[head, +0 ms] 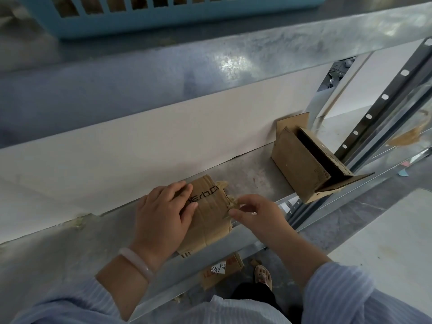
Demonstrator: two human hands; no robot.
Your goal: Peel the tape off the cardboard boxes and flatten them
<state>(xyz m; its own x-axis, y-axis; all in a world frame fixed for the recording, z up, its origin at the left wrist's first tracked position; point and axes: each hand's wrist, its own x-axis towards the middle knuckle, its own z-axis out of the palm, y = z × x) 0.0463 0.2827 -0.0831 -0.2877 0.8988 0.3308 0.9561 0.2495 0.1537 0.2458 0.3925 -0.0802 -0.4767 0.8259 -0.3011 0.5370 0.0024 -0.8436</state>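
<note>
A small brown cardboard box with black print lies on the metal shelf in front of me. My left hand lies on top of its left part, fingers spread over the print. My right hand is at the box's right end, thumb and fingers pinching a strip of clear tape that lifts off the frayed edge. A second cardboard box stands open to the right, flaps spread.
A blue slotted plastic basket sits on the upper shelf. A perforated metal upright rises at the right. Below the shelf edge, flat cardboard with a white label lies on the floor beside my sandalled foot.
</note>
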